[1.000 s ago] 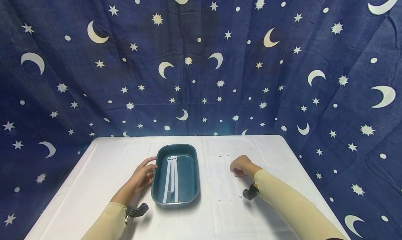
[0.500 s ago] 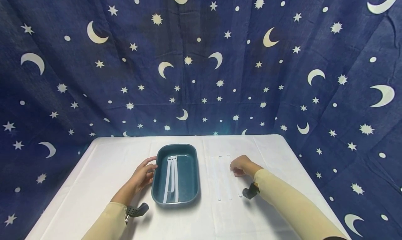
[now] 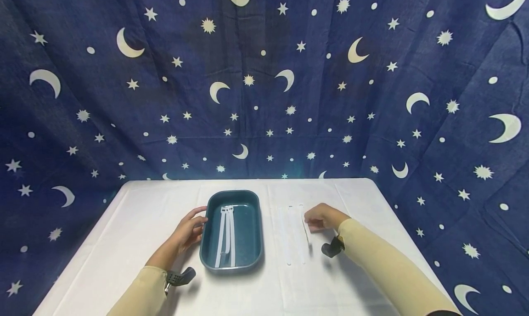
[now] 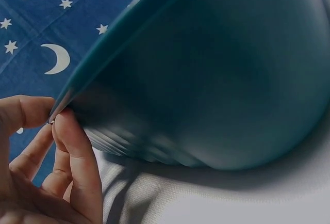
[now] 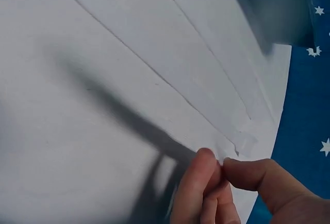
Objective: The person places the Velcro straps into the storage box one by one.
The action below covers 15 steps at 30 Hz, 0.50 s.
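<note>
A white strip's (image 3: 306, 232) near end has come up off the tabletop (image 3: 248, 295), between tub and right edge; the right hand (image 3: 320, 216) pinches it, leaving flat strips (image 3: 298, 238) alongside. Leftward, the left hand (image 3: 189, 231) grips the left rim of the tub (image 3: 251, 233), strips inside.

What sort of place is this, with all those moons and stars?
Probably a makeshift recording booth: a blue moon-and-star cloth hangs behind and alongside a white-covered table, and the person at it wears small black wrist cameras.
</note>
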{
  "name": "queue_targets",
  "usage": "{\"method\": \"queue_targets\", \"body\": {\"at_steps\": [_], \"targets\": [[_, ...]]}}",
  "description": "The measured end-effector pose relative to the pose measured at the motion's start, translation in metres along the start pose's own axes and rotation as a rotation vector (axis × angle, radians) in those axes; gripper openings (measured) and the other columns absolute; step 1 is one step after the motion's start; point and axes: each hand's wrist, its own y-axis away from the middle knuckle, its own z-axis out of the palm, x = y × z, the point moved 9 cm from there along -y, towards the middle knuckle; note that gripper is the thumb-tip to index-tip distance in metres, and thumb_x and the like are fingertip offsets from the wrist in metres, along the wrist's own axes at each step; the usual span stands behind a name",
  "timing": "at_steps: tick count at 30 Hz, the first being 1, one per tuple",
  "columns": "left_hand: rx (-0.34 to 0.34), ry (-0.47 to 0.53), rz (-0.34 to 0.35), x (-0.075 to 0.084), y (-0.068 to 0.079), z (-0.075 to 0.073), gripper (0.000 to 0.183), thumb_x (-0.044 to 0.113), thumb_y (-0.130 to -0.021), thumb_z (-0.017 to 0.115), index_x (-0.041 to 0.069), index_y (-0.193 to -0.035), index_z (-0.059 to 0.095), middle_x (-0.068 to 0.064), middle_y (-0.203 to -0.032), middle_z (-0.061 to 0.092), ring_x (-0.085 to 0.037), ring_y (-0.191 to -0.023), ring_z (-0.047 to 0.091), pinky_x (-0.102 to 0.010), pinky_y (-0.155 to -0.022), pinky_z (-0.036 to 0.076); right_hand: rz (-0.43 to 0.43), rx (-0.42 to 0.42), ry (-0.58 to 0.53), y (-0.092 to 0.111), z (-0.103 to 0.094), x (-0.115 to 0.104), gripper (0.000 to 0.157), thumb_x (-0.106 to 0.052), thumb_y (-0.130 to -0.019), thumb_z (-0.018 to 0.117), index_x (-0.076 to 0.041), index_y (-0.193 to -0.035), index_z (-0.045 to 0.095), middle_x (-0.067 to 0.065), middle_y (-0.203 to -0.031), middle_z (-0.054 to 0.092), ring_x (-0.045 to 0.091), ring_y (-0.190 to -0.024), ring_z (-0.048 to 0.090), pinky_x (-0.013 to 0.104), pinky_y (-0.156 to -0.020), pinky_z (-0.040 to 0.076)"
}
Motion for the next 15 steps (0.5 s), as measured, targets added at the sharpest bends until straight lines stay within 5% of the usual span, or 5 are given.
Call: {"method": "queue_targets", "body": {"at_steps": [5,15], "targets": [[-0.003,-0.009,-0.001,-0.0006,0.0006,0.0005,0.058,0.018,-0.094,0.055,0.018,-0.149,0.037,-0.011,-0.117,0.064,-0.016,-0.089,0.070,-0.029,-0.075,0.057,0.031,-0.057,0.002,-0.0016,-0.0020,-0.0021,0.006,0.005,-0.079,0.061,0.003,-0.084,0.059,0.005,-0.066,0.057,0.011,-0.054,0.058,0.019,-0.058,0.055],[-0.003,0.006,-0.006,-0.0001,0.0014,0.0009,0.058,0.018,-0.093,0.056,0.018,-0.149,0.037,-0.008,-0.112,0.064,-0.014,-0.086,0.070,-0.027,-0.073,0.057,0.052,-0.131,-0.099,-0.0051,-0.0035,-0.0017,0.016,0.005,-0.084,0.062,0.006,-0.100,0.060,0.007,-0.073,0.057,0.011,-0.057,0.059,0.018,-0.062,0.055]]}}
